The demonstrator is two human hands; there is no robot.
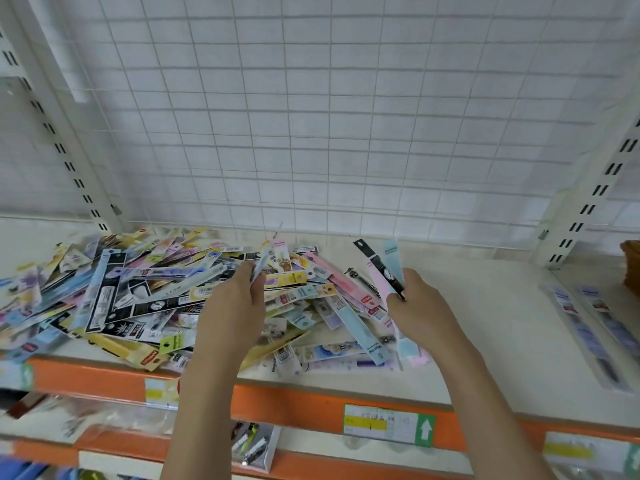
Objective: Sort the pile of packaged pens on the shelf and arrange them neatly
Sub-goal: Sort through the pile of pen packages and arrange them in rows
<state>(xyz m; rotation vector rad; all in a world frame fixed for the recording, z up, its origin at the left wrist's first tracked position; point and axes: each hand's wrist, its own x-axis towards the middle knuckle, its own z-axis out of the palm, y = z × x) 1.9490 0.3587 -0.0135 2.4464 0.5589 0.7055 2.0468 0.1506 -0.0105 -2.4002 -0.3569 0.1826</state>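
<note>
Pile: the packaged pens [145, 289] lie heaped on the left and middle of the shelf [485, 327], crossing at every angle, so I judge the sorting is barely begun.
Left hand: my left hand [235, 306] hovers over the middle of the heap, its grip clenched on a thin pale packet [265, 254] that stands nearly upright, lifted clear so I can read which kind it is.
Between hands: loose pastel packets [332, 282] lie fanned out beneath both wrists, the nearest to pick next.
Right hand: my right hand [419, 306] grips a small bunch [384, 265], a black, a pink and a light blue packet, fanned upward; I judge I hold them together as one collected lot.
Sorted row: two long packets [588, 327] lie side by side at the far right of the shelf, well apart from the heap, probably the start of the neat row.
Back: a wire grid panel [329, 116] closes the shelf behind.
</note>
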